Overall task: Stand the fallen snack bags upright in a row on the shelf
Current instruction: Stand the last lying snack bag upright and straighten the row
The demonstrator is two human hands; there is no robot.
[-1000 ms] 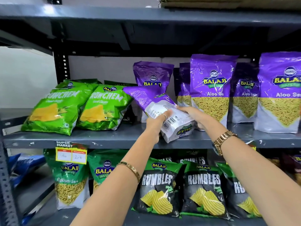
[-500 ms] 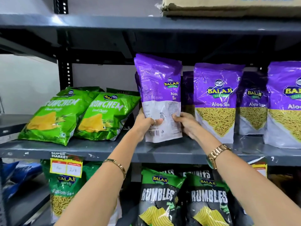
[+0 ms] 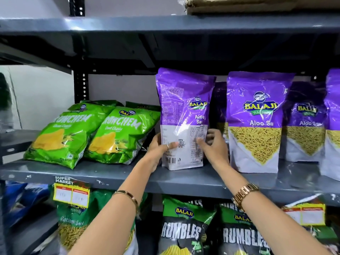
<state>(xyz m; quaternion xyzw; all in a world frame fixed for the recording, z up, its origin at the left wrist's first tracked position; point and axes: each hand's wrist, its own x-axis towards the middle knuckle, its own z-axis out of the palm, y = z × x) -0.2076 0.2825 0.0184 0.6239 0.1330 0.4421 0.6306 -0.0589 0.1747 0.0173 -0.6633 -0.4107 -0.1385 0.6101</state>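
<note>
A purple Aloo Sev bag stands upright on the grey middle shelf, its printed back facing me. My left hand grips its lower left edge, thumb across the front. My right hand is at its lower right edge with the fingers spread and only the thumb touching the bag. To the right, three more purple bags stand upright. Two green Crunchem bags lie tilted back at the left.
Another purple bag stands in shadow behind the row. The shelf above hangs low over the bag tops and carries a cardboard box. Below are Rumbles bags, a Ratlami Sev bag and a yellow price tag.
The purple bag went from lying tilted in both hands to upright, then down onto the shelf. My right hand has loosened its hold and spread its fingers.
</note>
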